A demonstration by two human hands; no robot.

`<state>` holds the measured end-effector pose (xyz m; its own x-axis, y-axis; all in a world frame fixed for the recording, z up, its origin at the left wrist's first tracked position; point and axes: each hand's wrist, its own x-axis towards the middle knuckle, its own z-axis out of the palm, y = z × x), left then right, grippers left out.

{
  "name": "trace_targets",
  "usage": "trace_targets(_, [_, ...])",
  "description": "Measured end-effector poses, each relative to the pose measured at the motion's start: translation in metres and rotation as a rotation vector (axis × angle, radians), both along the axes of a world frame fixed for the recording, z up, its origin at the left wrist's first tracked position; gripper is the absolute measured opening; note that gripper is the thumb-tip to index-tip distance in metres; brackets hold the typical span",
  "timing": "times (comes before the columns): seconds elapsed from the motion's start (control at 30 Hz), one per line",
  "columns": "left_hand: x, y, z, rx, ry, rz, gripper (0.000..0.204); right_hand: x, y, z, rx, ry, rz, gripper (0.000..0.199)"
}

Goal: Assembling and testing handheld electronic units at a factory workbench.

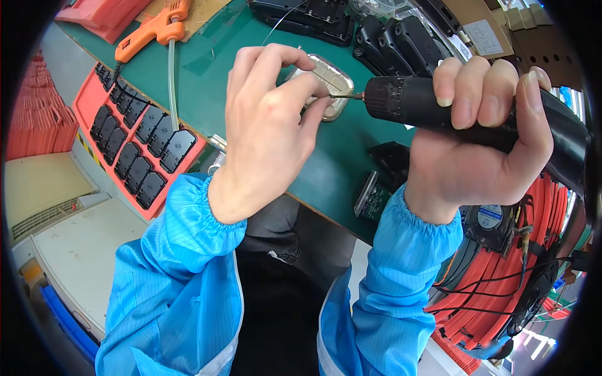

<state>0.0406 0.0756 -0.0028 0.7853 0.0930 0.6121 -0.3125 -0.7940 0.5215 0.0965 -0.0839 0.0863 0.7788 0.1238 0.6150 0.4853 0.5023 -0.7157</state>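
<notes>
My right hand (483, 138) is wrapped round a black electric screwdriver (401, 100), held level with its bit (348, 96) pointing left. The thumb and fingertips of my left hand (269, 113) are pinched together at the tip of that bit. Whatever is between them is too small to make out. Just behind and below the fingertips lies a small pale dish (338, 78) with rounded corners, partly hidden by my left hand. Its contents are not clear.
An orange glue gun (150, 34) lies at the far left of the green table (213, 62). A red tray (119, 150) of black plastic parts sits at the left edge. Black housings (401, 47) stand at the back, a green circuit board (374, 197) near the front edge.
</notes>
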Motion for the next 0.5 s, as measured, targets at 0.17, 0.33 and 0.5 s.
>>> trace_targets(0.17, [0.001,-0.006,0.004,-0.046,0.004,0.007,0.025,0.0,-0.007,0.003,-0.069,-0.046,-0.004,0.017])
trace_targets(0.33, [-0.002,-0.004,0.005,-0.123,-0.033,-0.026,0.022,0.003,-0.02,0.006,-0.122,-0.079,-0.002,0.021])
trace_targets(0.5, [-0.002,-0.003,0.004,-0.154,-0.038,-0.055,0.021,0.004,-0.029,0.01,-0.207,-0.092,0.03,0.021])
